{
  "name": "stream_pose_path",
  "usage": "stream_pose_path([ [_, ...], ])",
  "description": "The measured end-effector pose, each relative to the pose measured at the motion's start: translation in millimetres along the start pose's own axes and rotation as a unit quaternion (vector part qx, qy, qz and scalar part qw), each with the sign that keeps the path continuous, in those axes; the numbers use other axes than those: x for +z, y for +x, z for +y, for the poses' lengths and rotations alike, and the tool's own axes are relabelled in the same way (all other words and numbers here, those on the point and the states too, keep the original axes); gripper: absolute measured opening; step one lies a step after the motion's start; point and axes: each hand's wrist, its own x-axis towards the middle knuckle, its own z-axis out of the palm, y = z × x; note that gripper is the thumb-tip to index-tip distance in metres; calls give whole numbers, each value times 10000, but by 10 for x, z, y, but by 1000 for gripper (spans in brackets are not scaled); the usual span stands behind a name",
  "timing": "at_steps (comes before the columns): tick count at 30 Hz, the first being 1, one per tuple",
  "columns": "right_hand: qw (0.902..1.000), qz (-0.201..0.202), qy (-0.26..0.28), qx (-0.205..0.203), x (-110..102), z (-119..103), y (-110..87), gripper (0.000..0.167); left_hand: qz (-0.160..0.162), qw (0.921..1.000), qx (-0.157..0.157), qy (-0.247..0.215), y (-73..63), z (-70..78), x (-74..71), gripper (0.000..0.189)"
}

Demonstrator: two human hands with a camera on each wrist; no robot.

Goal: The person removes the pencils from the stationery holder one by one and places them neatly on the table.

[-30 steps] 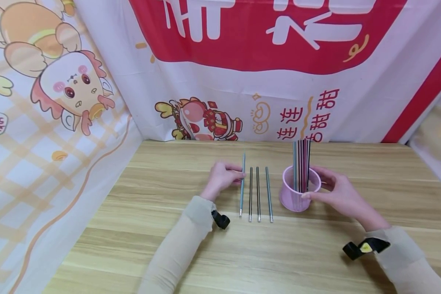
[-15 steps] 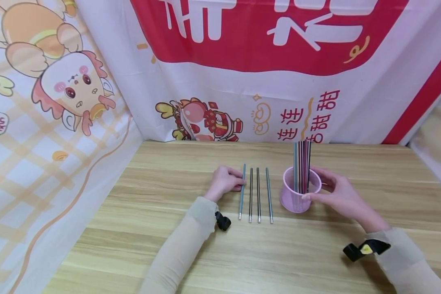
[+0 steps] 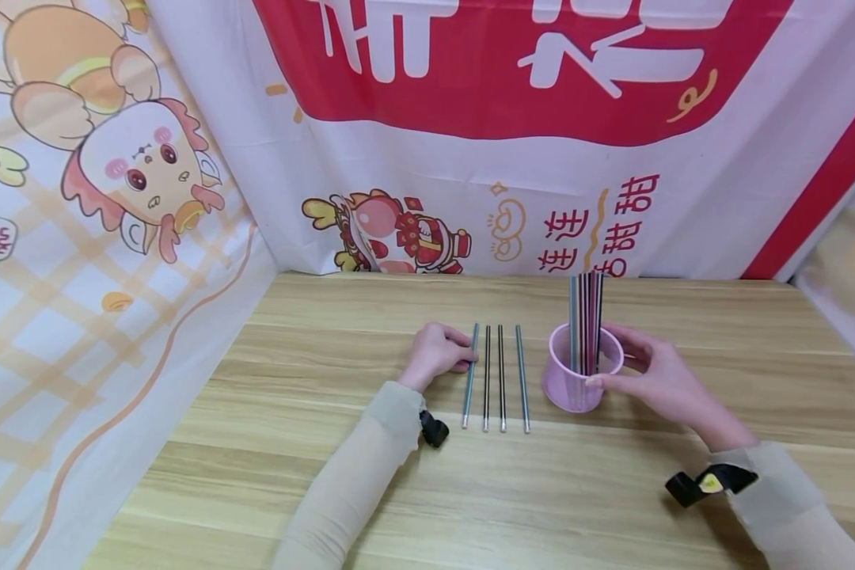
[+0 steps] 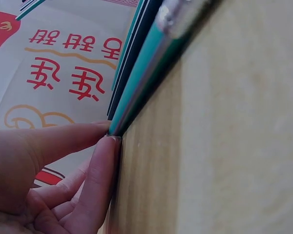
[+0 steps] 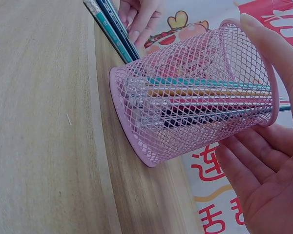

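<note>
My left hand (image 3: pixel 436 352) pinches the leftmost teal pencil (image 3: pixel 468 396) between thumb and finger, low at the tabletop. In the left wrist view this pencil (image 4: pixel 139 80) runs away from the fingertips, its metal end toward the camera. To its right lie two dark pencils (image 3: pixel 502 384) and another teal pencil (image 3: pixel 522 388), roughly parallel, metal ends toward me. My right hand (image 3: pixel 659 376) holds the rim of a pink mesh pencil cup (image 3: pixel 566 393), thumb on the near side. Several pencils (image 3: pixel 586 317) in teal, red and dark colours stand in the cup, metal ends down.
The wooden table (image 3: pixel 427 499) runs back to a hanging cloth (image 3: pixel 427 174) with red and white print. Another printed cloth (image 3: pixel 185 332) borders the table's left side. Black wrist cameras (image 3: pixel 435 429) sit on both sleeves.
My left hand has drawn the leftmost pencil toward me and lowered it, so its far end now lines up with the others. The right hand and cup have stayed in place.
</note>
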Motion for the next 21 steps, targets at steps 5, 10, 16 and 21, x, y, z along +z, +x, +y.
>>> stream_pose_path([
  [5,10000,23,-10,-54,7,17,5,84,26,9999,-52,149,-11,19,2,24],
  [10,10000,13,15,-46,7,18,6,85,52,9997,-77,224,-6,18,6,24],
  [16,10000,-4,18,-11,6,12,6,85,78,9997,-75,234,1,11,7,24],
  [21,9999,55,-8,-96,12,11,9,84,100,9998,-62,184,0,6,5,25],
])
